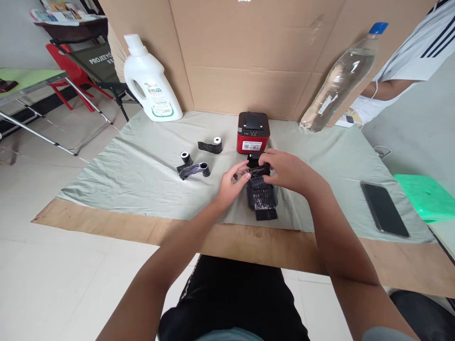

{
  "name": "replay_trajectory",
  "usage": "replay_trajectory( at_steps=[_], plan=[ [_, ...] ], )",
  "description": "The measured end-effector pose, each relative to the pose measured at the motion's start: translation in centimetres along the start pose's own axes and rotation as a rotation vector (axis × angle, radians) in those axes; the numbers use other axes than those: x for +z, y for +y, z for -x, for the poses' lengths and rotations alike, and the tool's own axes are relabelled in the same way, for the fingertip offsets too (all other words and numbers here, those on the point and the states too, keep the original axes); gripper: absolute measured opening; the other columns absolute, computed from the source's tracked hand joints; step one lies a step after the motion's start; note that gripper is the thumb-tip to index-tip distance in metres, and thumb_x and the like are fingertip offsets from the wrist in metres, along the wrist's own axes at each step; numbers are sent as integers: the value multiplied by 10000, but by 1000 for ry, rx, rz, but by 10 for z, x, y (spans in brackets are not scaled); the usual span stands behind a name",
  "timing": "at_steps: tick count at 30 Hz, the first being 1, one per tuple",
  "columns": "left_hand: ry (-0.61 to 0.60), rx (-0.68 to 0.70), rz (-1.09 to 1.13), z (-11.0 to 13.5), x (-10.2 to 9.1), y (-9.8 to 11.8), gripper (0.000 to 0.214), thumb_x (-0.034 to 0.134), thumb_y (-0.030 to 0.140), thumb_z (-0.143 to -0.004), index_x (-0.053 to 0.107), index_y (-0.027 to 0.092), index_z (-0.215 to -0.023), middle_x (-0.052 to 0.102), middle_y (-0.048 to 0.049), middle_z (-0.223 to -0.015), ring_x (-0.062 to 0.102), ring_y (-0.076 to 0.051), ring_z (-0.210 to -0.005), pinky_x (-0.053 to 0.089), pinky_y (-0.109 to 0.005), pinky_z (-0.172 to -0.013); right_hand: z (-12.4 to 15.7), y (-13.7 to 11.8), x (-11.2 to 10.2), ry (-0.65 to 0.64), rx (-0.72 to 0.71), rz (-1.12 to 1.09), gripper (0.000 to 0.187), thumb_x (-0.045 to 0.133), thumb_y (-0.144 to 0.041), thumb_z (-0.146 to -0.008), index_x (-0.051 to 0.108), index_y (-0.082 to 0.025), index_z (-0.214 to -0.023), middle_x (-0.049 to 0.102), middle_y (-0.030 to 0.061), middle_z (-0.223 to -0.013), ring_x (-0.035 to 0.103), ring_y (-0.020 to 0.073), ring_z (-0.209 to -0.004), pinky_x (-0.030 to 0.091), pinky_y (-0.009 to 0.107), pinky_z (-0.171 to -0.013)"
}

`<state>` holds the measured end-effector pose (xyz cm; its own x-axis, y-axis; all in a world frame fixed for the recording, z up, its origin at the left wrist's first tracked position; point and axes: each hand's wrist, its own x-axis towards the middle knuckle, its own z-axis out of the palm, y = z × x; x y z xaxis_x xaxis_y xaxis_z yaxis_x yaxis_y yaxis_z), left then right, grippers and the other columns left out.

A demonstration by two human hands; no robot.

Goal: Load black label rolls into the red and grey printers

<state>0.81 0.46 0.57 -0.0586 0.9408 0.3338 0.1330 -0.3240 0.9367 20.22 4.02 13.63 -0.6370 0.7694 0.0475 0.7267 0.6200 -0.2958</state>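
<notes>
A small black printer (250, 196) lies near the front of the cloth with its lid (253, 160) raised. A blackened paper strip (263, 199) runs out of it toward me and hangs past its front end. My left hand (232, 182) has its thumb and fingers bent at the left side of the opening. From the right, my right hand (280, 168) curls its fingers and thumb around the opening's other side. Both hands touch the printer; my fingers partly hide its inside. Just behind stands a red and black receipt printer (253, 135).
Left of my hands lie unrolled dark paper rolls (204, 169) (217, 141) (185, 156). A white detergent bottle (151, 85) and a clear water bottle (343, 80) lean against the cardboard (245, 90). A phone (384, 209) lies at right. Behind the board, a person's arm (389, 89) shows.
</notes>
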Motion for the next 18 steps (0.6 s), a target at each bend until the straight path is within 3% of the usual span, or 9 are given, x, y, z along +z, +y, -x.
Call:
replay_trajectory(
  at_steps=[3, 8, 14, 18],
  plan=[
    [-4, -53, 77, 0, 2, -3, 471, 704, 594, -924, 748, 207, -1189, 757, -65, -991, 665, -205, -899, 517, -351, -845, -3, 2, 2, -25, -51, -202, 144, 648, -189, -842, 614, -231, -976, 646, 12, -871, 570, 194, -772, 374, 312, -681],
    [133, 50, 162, -4, -2, -6, 505, 838, 587, -819, 753, 245, -1180, 648, 6, -833, 559, -125, -730, 484, -273, -719, -16, 11, 16, -59, 4, -565, 228, 623, -396, -943, 626, -235, -1104, 512, -39, -716, 479, 165, -676, 360, 296, -628],
    [102, -19, 238, -8, -8, -6, 526, 763, 645, -876, 749, 223, -1188, 656, -2, -794, 575, -127, -713, 495, -274, -696, -27, 14, 32, 29, -120, -803, 204, 688, -296, -873, 652, -216, -1058, 637, 19, -950, 566, 170, -779, 445, 314, -700],
    [88, -9, 286, -10, -7, -12, 539, 787, 618, -868, 722, 233, -1240, 693, -11, -882, 597, -125, -748, 507, -276, -728, -30, 13, 37, 53, -70, -863, 206, 682, -311, -880, 667, -211, -1060, 631, 4, -874, 549, 156, -713, 425, 313, -665]
  ],
)
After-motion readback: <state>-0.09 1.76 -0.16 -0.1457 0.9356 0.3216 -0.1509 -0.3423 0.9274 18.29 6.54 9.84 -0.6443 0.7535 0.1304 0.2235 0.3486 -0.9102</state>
